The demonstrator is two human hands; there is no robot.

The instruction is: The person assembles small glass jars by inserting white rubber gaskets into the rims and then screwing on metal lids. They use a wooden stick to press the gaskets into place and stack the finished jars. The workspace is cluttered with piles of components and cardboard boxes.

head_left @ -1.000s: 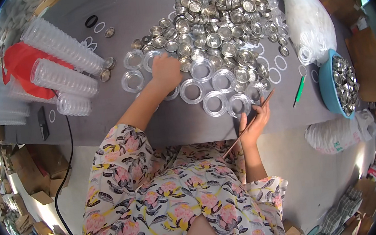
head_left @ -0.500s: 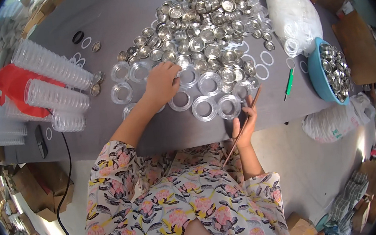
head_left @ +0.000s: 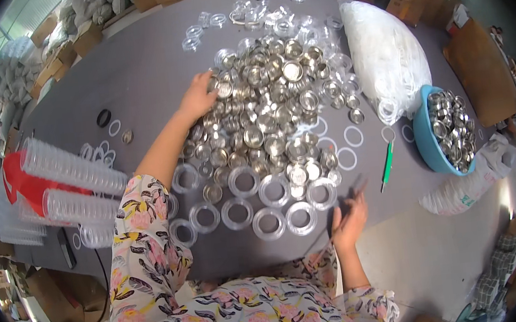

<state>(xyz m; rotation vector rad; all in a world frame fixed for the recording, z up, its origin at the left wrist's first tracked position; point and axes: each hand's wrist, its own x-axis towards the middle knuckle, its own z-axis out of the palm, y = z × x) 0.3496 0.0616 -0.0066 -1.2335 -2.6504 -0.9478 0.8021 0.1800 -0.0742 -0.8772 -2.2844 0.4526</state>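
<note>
My left hand (head_left: 197, 96) reaches out to the left edge of a heap of shiny metal caps (head_left: 259, 107). Thumb and fingers are apart there, at the caps; whether a cap is touched is hard to see. At the table's front edge, my right hand (head_left: 350, 222) is closed round a thin brown stick (head_left: 360, 184), blurred by motion. Between the heap and the front edge lie several clear plastic rings (head_left: 236, 213), flat and loosely in rows. A metal cap (head_left: 213, 193) lies among them.
Stacks of clear plastic cups (head_left: 73, 165) and a red cloth or bag (head_left: 21, 186) stand at left. To the right are white rings (head_left: 353, 136), a green-handled tool (head_left: 388, 163), a blue basin (head_left: 424, 134) of metal caps and a big translucent bag (head_left: 385, 53).
My left hand has moved from the clear rings out to the heap's far left side. The head view has shifted, showing more of the table's far side. My right hand still holds the stick.
</note>
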